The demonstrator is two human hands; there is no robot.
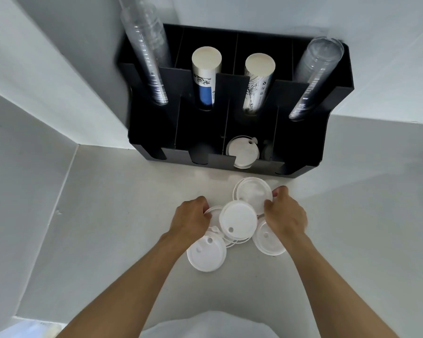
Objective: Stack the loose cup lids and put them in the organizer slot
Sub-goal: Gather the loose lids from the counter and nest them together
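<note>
Several white cup lids lie in a loose, overlapping cluster on the white counter in front of the black organizer (303, 152). My right hand (285, 212) pinches the rim of the farthest lid (252, 195), which sits on another lid. My left hand (193, 215) grips the edge of a lid (214, 213) that is mostly hidden under the centre lid (237, 219). Two more lids lie nearer me, one at the front left (205, 252) and one at the right (266, 240). Inside a front slot of the organizer stands a lid stack (242, 152).
The organizer's rear slots hold two clear cup stacks (147, 54) (315, 74) and two paper cup stacks (204, 76) (257, 79). Its other front slots look dark and empty. White walls close in on the left and behind. The counter (108, 215) spreads left and right.
</note>
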